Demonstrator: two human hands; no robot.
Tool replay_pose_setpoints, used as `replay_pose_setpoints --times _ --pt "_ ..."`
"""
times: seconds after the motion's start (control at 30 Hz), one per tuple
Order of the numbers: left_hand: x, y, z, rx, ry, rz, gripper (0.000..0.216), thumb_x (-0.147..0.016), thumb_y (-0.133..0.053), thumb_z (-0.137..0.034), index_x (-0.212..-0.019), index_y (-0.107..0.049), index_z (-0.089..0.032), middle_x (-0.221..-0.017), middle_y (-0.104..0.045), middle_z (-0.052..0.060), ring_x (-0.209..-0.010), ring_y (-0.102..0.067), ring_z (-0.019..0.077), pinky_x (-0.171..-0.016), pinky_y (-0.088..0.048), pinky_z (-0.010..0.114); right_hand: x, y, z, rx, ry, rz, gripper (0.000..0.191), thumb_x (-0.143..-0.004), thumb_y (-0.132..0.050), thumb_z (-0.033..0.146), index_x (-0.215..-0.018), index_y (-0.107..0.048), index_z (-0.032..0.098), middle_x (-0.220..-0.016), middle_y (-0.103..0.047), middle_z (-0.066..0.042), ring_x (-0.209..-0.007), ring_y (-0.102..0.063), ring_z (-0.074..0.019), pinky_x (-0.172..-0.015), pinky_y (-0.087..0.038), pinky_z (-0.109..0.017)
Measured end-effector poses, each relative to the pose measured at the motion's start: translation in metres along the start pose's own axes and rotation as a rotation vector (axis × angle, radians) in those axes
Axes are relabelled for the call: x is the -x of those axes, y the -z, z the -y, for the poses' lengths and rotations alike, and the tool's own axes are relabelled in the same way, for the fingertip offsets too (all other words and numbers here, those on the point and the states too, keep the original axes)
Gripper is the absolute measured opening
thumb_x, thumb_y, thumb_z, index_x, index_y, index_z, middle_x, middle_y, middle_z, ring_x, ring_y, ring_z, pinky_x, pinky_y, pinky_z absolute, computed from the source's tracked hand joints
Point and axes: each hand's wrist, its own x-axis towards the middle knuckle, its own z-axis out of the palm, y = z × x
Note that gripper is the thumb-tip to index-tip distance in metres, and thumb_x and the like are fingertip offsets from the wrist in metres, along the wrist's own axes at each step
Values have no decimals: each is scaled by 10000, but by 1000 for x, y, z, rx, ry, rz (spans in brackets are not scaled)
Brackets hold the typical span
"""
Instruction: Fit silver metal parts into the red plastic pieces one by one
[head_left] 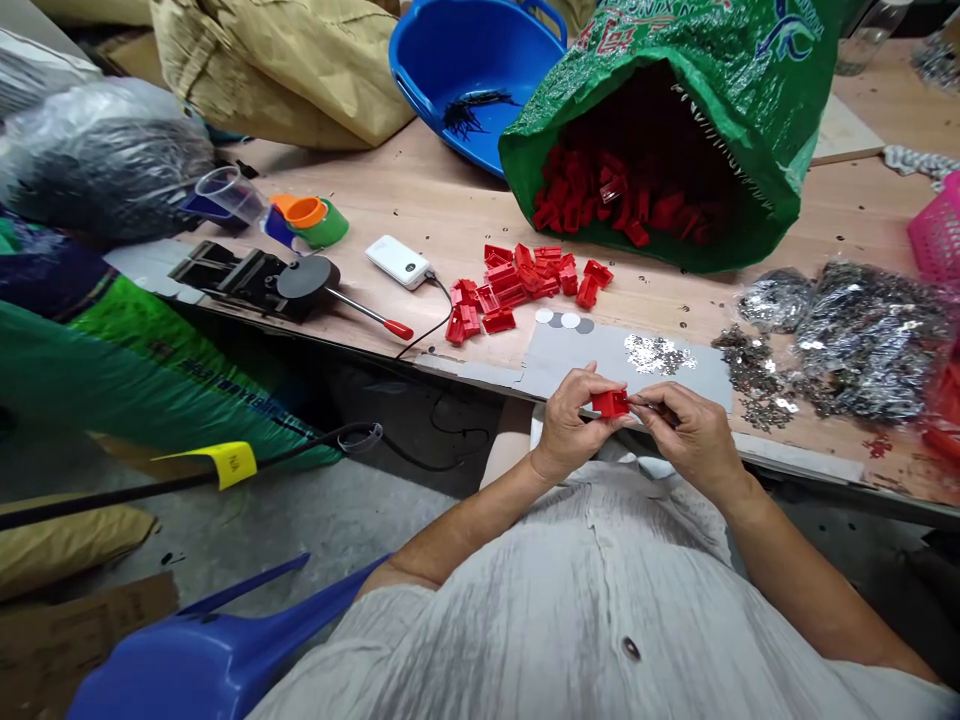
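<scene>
Between the thumb and fingers of my left hand point(568, 422) is a red plastic housing point(610, 403), held over the table's front edge. My right hand point(686, 425) pinches something small and thin against the housing's right side; its kind is too small to make out. Just beyond my hands, small flat silver metal pieces point(658, 354) lie on a grey sheet point(551, 355). Several more red housings point(517, 277) are heaped loosely to the left of that sheet.
A green woven bag point(757, 120) lies open toward me with red housings inside. Behind stands a blue basin point(442, 55). On the left are a black hand-lever device point(259, 283) and a white power bank point(397, 262). Bagged metal pieces point(862, 340) lie right.
</scene>
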Motion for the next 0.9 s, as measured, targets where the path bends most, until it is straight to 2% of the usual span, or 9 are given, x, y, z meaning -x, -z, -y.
replay_pose_setpoints --times 0.23,0.4,0.5,0.6,0.7,0.8,0.9 --pt "4 -1 -2 -3 90 15 376 -731 -821 -418 -1031 -688 -236 -933 -728 28 -900 -645 179 -1100 -459 569 -3 1 3 -18 -77 96 131 -969 -528 256 -936 -652 226 -855 -696 -50 -751 -644 -179 -663 -492 -319" --pt "3 -3 -7 62 123 2 357 -718 -840 -377 -1010 -686 -240 -933 -727 25 -909 -647 177 -1071 -499 554 -3 -4 4 -64 -61 49 135 -968 -527 253 -944 -658 236 -887 -697 -63 -829 -647 -205 -737 -508 -357" --pt "3 -4 -9 81 78 -26 368 -723 -842 -331 -1041 -676 -249 -948 -720 17 -924 -651 168 -1063 -515 529 -3 -5 4 -150 -89 49 145 -971 -532 273 -942 -669 235 -897 -680 -62 -854 -635 -202 -765 -499 -354" --pt "5 -5 -9 98 52 -60 383 -735 -835 -308 -1076 -665 -260 -988 -714 14 -945 -652 165 -1063 -519 518 -1 1 -1 -308 -214 142 198 -976 -534 342 -965 -697 230 -877 -641 -41 -814 -603 -179 -731 -477 -323" --pt "6 -4 -8 86 71 -62 371 -741 -830 -323 -1065 -662 -256 -988 -708 15 -952 -648 168 -1052 -529 515 2 9 -12 -525 -407 225 277 -970 -534 435 -1055 -698 229 -817 -575 -1 -612 -485 -116 -570 -406 -271" --pt "6 -3 -7 89 68 -46 367 -735 -833 -340 -1047 -663 -251 -964 -701 14 -947 -646 170 -1048 -533 518 2 12 -19 -626 -512 165 305 -936 -581 479 -1055 -663 210 -835 -569 4 -553 -390 -90 -497 -332 -248" --pt "5 -3 -8 78 108 -23 361 -726 -837 -372 -1018 -664 -250 -942 -697 14 -933 -648 174 -1056 -519 541 0 8 -18 -594 -510 157 274 -891 -644 474 -923 -619 203 -829 -576 0 -620 -440 -105 -540 -366 -241"
